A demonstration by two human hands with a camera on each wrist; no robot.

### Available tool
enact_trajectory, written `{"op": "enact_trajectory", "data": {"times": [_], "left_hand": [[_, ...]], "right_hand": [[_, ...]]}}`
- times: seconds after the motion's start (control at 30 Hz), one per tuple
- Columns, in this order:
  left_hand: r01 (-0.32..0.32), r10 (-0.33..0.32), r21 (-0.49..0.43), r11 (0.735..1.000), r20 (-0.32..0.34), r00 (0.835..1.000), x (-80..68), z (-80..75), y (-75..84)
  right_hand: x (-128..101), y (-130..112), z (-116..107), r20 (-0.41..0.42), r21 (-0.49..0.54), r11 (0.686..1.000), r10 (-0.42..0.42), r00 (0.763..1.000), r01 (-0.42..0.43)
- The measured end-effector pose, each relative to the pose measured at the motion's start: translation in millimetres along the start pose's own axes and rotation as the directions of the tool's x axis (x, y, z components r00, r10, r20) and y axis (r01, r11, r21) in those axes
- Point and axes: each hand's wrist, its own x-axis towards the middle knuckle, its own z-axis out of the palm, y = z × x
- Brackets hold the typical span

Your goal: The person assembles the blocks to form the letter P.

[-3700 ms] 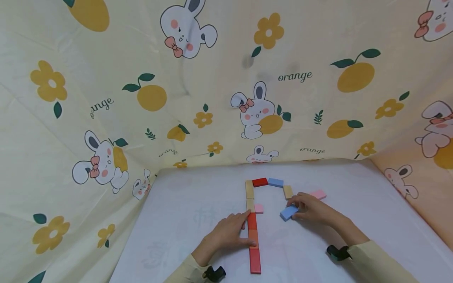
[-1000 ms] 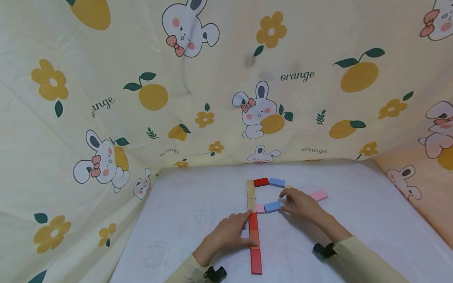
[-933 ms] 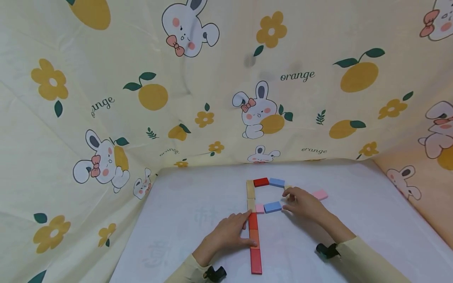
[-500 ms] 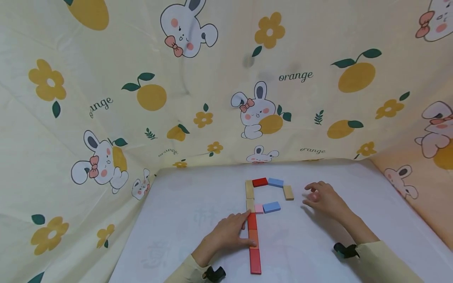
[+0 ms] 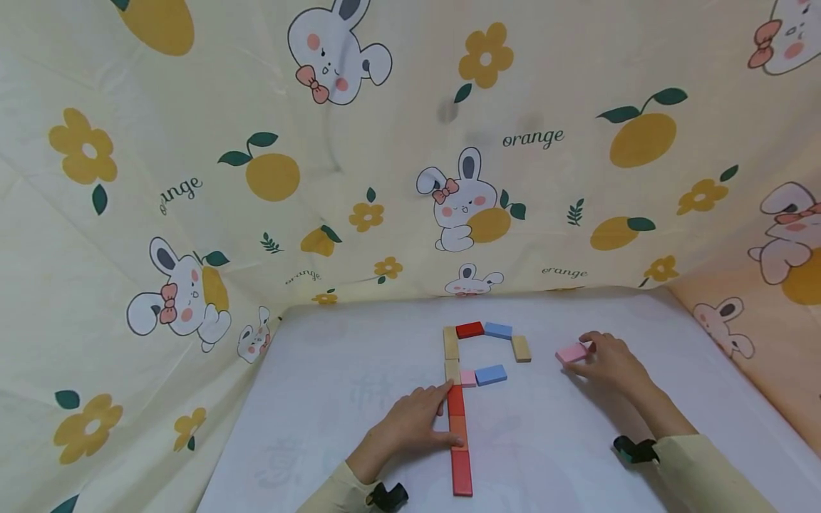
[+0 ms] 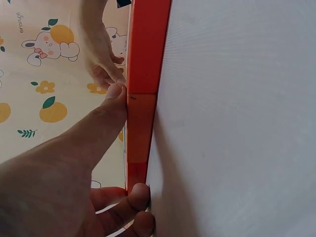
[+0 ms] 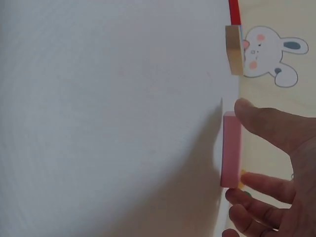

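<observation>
**Right hand leaves the blue block for the pink one**

Moved off the blue block (image 5: pixel 491 374), the right hand (image 5: pixel 608 363) now pinches the pink block (image 5: pixel 571 352) between thumb and fingers, apparently on the white table (image 5: pixel 333 399). Nearer, the left hand (image 5: pixel 410 425) lies flat, fingers straight against the red column (image 5: pixel 459 442). Beyond stands the tan block (image 5: pixel 521 348).
</observation>
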Motion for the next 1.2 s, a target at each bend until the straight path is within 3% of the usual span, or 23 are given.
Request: {"op": "enact_trajectory", "data": {"times": [0.4, 0.73, 1.2], "left_hand": [[-0.007, 0.007, -0.001, 1.0, -0.005, 1.0, -0.1, -0.6, 0.4], [-0.004, 0.004, 0.004, 1.0, -0.011, 1.0, 0.1, -0.7, 0.9], [-0.003, 0.003, -0.008, 1.0, -0.007, 1.0, 0.7, -0.8, 1.0]], "right_hand": [[6.7, 1.5, 2.7, 0.064, 0.043, 0.995, 0.085, 0.994, -0.088], [5.5, -3.6, 2.3, 0.075, 0.07, 0.994, 0.078, 0.994, -0.083], [-9.2, -45.3, 24.9, 0.092, 0.112, 0.993, 0.035, 0.995, -0.045]]}}
